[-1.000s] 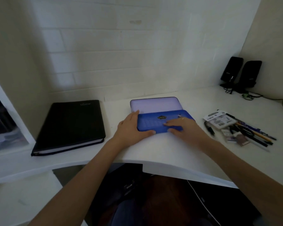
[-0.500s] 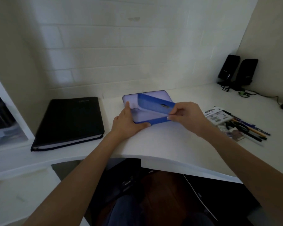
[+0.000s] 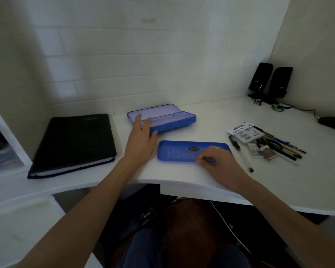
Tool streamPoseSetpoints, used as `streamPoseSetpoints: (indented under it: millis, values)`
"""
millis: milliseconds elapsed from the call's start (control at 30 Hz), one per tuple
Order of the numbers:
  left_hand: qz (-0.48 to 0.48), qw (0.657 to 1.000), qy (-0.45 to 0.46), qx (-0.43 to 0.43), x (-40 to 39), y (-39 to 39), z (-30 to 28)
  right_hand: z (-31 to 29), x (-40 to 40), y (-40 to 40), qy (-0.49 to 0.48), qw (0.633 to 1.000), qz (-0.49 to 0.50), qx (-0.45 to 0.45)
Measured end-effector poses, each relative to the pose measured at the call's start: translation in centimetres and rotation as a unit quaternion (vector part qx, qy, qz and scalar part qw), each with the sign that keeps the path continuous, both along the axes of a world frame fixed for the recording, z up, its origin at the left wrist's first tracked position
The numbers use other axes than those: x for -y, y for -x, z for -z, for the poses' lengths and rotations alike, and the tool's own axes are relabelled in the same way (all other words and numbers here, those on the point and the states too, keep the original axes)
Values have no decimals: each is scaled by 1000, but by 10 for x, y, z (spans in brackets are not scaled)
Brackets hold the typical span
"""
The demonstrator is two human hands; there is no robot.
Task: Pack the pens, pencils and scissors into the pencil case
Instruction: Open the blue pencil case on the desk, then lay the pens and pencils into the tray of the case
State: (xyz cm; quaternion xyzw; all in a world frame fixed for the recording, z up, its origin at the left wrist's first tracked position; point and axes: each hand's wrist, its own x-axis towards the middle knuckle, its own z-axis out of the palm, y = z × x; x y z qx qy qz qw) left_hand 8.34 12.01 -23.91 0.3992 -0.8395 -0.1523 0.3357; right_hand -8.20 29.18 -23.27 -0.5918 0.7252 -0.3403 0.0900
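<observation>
The blue pencil case (image 3: 172, 122) lies open at the back middle of the white desk, its pale lid tipped back. My left hand (image 3: 141, 140) rests flat at its left end, fingers spread against it. A flat blue inner tray (image 3: 182, 151) with a small badge lies on the desk in front of the case. My right hand (image 3: 217, 161) pinches the tray's near right edge. A heap of pens, pencils and black-handled scissors (image 3: 275, 146) lies to the right, partly under a white packet (image 3: 246, 132). One clear pen (image 3: 242, 153) lies apart.
A black zipped folder (image 3: 74, 142) lies at the left. Two black speakers (image 3: 269, 82) with cables stand in the back right corner, and a dark mouse (image 3: 333, 123) sits at the right edge. The desk's front edge (image 3: 182, 186) curves just below my hands.
The blue tray was lifted out of the case by my right hand and set down on the desk in front of it. My left hand stayed at the case's left end.
</observation>
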Motion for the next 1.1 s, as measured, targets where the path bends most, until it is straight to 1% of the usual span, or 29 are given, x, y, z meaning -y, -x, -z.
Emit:
streamPoseSetpoints:
  millis: [33, 100, 167, 200, 233, 300, 367, 400, 467, 600, 667, 767, 867, 967, 1100]
  values:
    - [23, 999, 47, -3, -6, -1, -2, -4, -2, 3, 13, 1000, 11, 2]
    - [77, 989, 123, -2, -15, -3, -6, -14, -6, 17, 76, 995, 63, -16]
    - [114, 982, 150, 2, -21, -5, -8, -22, -9, 42, 121, 979, 150, -73]
    - [127, 980, 152, 7, -21, -6, -7, -24, -11, 56, 113, 968, 200, -103]
    - [141, 979, 147, 18, -20, -5, -7, -25, -14, 69, 81, 957, 248, -129]
    - [175, 976, 117, 58, -20, -2, -6, -20, -19, 84, -30, 944, 297, -141]
    - [205, 968, 91, 111, -21, 5, -4, -5, -21, 86, -121, 938, 287, -154]
    - [216, 964, 85, 129, -22, 9, -2, 3, -22, 85, -135, 935, 277, -173]
    - [231, 962, 72, 130, -22, 17, -1, 11, -23, 84, -115, 939, 260, -193]
    - [240, 961, 61, 119, -22, 31, 1, 7, -20, 100, -91, 950, 222, -199]
    - [243, 963, 41, 108, -24, 41, 0, 2, -18, 106, -82, 954, 211, -197]
    - [244, 967, -12, 69, -25, 58, -1, -2, -14, 111, -55, 965, 196, -163]
    - [253, 965, -72, 19, -20, 78, -4, -2, -12, 118, -25, 978, 181, -100]
    - [239, 965, -105, -5, -10, 96, -8, -2, -10, 123, 4, 984, 169, -46]
    - [247, 954, -168, -35, 3, 106, -10, -4, -5, 129, 13, 988, 152, -17]
